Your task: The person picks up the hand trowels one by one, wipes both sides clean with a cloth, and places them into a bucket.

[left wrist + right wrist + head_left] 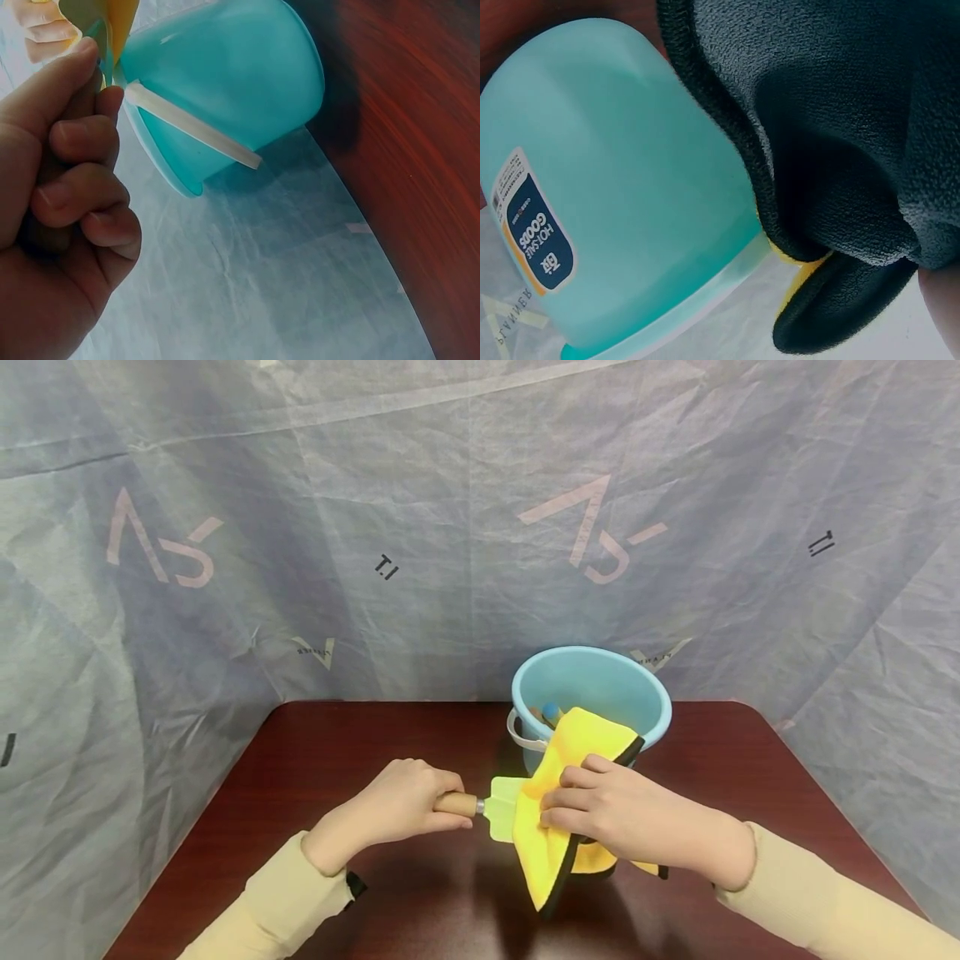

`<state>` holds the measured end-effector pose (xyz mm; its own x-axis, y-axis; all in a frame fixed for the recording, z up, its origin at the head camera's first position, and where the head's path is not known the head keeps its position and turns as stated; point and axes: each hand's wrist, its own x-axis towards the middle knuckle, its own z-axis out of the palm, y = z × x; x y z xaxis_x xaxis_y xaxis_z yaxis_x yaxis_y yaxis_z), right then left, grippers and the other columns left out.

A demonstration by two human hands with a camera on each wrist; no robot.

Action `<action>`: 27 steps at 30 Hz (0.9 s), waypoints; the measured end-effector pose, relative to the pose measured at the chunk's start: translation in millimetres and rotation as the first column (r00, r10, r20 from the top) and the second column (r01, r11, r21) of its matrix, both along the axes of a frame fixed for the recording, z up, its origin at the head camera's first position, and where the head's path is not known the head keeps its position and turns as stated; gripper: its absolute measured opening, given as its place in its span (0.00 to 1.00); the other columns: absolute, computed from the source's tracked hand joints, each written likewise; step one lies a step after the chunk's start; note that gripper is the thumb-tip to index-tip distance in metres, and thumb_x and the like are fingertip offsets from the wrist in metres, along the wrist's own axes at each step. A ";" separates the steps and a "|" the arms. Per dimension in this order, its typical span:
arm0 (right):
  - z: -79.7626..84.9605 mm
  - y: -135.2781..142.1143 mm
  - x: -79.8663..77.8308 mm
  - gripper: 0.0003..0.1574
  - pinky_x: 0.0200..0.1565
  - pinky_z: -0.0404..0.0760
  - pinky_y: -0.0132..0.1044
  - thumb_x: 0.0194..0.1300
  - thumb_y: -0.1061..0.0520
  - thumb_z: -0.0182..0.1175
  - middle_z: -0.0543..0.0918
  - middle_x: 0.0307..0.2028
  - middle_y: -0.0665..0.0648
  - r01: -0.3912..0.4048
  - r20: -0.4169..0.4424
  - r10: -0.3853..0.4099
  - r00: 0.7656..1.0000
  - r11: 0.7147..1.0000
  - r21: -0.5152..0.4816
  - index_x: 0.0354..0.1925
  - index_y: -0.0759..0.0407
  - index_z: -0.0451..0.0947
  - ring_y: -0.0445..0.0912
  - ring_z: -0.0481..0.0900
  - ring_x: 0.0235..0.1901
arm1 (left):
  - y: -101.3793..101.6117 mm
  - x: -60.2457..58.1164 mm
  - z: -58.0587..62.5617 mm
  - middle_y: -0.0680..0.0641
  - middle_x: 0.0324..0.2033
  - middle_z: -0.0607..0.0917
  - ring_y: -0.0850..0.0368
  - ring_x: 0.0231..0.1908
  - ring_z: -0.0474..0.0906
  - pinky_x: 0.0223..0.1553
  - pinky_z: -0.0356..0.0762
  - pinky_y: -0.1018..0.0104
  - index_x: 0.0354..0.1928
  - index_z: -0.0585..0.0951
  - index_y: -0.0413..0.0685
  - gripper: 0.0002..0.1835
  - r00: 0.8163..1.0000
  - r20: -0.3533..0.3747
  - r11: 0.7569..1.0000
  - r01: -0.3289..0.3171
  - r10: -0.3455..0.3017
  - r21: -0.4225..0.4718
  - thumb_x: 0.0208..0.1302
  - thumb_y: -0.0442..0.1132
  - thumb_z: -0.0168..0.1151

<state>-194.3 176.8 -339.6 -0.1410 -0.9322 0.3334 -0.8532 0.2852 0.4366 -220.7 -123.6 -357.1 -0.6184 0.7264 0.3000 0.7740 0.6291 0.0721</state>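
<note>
My left hand grips the wooden handle of a small garden shovel with a light yellow-green blade. The blade points right, and its far end is covered by a yellow cloth with dark edging. My right hand holds this cloth, fingers bent over its yellow side. In the right wrist view the cloth's dark grey underside hangs in folds and hides most of that hand. Curled fingers wrap the shovel's handle in the left wrist view.
Just behind the hands stands a light blue bucket with a white handle. Inside it lies something with a round blue end. Dark red tabletop spreads around, with grey printed sheeting behind and at the sides.
</note>
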 end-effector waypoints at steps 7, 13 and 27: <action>0.9 5.6 0.6 0.23 0.39 0.62 0.32 0.48 0.65 0.67 0.82 0.41 0.44 -0.002 0.010 0.002 1.000 1.000 -0.009 0.44 0.48 0.78 0.42 0.72 0.38 | -5.1 0.7 -0.1 0.67 0.13 0.68 0.71 0.14 0.61 0.16 0.58 0.74 0.24 0.78 0.62 0.13 1.000 -0.005 1.000 -0.013 0.013 0.006 0.49 0.58 0.69; 0.7 12.6 1.5 0.17 0.37 0.61 0.32 0.58 0.64 0.55 0.82 0.41 0.44 -0.008 0.023 0.008 1.000 0.999 -0.033 0.44 0.48 0.78 0.41 0.72 0.37 | -7.6 0.7 -0.1 0.67 0.13 0.68 0.71 0.14 0.61 0.16 0.58 0.74 0.24 0.78 0.61 0.14 1.000 -0.028 1.000 -0.011 0.011 0.014 0.49 0.58 0.69; -2.9 27.0 5.4 0.27 0.36 0.59 0.31 0.74 0.61 0.30 0.80 0.38 0.43 -0.062 -0.039 0.058 0.998 0.990 -0.129 0.40 0.49 0.78 0.41 0.72 0.35 | -9.3 2.3 -2.1 0.66 0.12 0.64 0.70 0.14 0.58 0.16 0.57 0.74 0.22 0.76 0.62 0.14 1.000 -0.020 1.000 -0.020 0.020 0.007 0.50 0.58 0.68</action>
<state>-188.9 203.8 -342.5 -0.0723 -0.8870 0.4560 -0.8555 0.2902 0.4289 -218.4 -132.8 -359.2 -0.6268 0.7118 0.3170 0.7625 0.6441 0.0612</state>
